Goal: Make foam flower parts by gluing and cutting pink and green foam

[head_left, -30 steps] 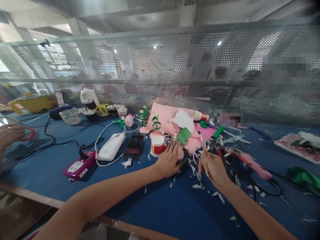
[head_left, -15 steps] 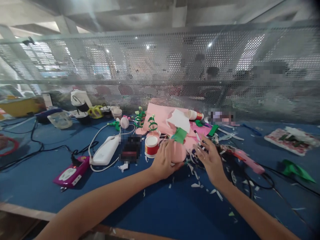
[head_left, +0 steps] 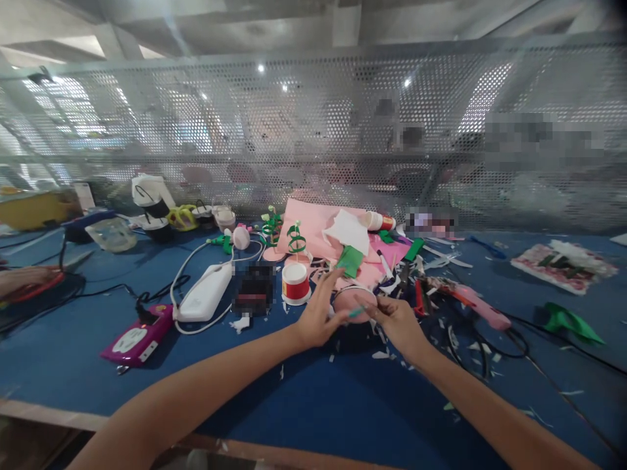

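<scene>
My left hand (head_left: 318,316) curls at the left edge of a pink round disc (head_left: 349,301), its fingers and thumb on either side. From the right, my right hand (head_left: 399,324) pinches a small thin teal piece (head_left: 357,313) that lies across the front of the disc; its exact kind is too small to tell. Just left of my left hand stands a red and white paper cup (head_left: 296,284), bottom up. Behind it rises a green paper spiral (head_left: 296,241) on a pink base. Beyond my fingers lie a green scrap (head_left: 350,261) and white paper (head_left: 347,230) on pink sheets (head_left: 308,222).
A pink glue gun (head_left: 482,308) and its black cord lie to the right, by red-handled scissors (head_left: 420,297). On the left are a white power bank (head_left: 204,292) and a purple power strip (head_left: 137,336). Another person's hand (head_left: 24,282) shows at the far left. A perforated metal screen (head_left: 313,130) stands behind.
The pink disc has tilted and sits lower between my hands. My right hand has come in from the right and now pinches the teal piece. The other person's hand has moved further into view.
</scene>
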Available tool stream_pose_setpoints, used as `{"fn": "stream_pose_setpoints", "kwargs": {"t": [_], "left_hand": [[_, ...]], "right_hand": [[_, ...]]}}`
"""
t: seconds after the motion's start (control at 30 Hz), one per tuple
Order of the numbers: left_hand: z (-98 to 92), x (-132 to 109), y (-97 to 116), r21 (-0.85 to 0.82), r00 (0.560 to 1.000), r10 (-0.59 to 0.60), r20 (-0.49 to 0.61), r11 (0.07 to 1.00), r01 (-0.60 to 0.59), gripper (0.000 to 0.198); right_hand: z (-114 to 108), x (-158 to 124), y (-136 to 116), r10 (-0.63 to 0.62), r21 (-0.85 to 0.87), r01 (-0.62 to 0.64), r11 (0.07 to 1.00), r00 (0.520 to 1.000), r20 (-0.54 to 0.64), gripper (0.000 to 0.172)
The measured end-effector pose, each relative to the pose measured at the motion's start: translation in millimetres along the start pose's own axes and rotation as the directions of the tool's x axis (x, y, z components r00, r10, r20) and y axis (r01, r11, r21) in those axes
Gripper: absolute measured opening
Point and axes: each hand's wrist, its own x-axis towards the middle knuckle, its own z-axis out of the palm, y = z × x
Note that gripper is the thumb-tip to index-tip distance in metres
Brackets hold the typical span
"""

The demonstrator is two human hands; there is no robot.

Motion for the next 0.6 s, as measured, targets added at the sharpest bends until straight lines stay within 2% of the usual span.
{"fn": "stream_pose_setpoints", "kwargs": {"t": [0.03,0.1,0.23,0.33,0.43,0.5,0.6], "left_hand": [[-0.3,1,-1,-0.053,0.997,-0.07,-0.025,0.996,0.068,0.054],[0.2,4,-4,-0.137,0.982,-0.189,0.001,0.973,0.188,0.038],[3.2,7,-9,-0.212,0.942,-0.329,0.066,0.918,0.335,0.04],[3.1,7,-9,-0.203,0.924,-0.381,0.018,0.904,0.377,0.039],[1.7,6,-7,-0.185,0.913,-0.405,-0.047,0.902,0.391,0.04],[1.1,6,-6,-0.188,0.91,-0.408,-0.073,0.902,0.389,0.041],[0.9,5,-6,-0.203,0.914,-0.4,-0.074,0.903,0.379,0.041]], "right_hand": [[-2,1,1,-0.006,-0.006,0.006,1.0,1.0,0.001,0.039],[-5,2,2,-0.008,-0.008,0.008,1.0,1.0,-0.003,0.04],[-5,4,5,0.017,0.001,-0.017,1.0,1.0,-0.02,0.041],[1,4,5,0.028,0.09,-0.028,0.996,1.0,0.005,0.039],[8,3,6,0.047,0.182,-0.052,0.982,0.998,0.033,0.049],[10,2,7,0.104,0.22,-0.119,0.968,0.992,0.079,0.05],[8,1,6,0.181,0.252,-0.226,0.941,0.965,0.188,0.041]]}}
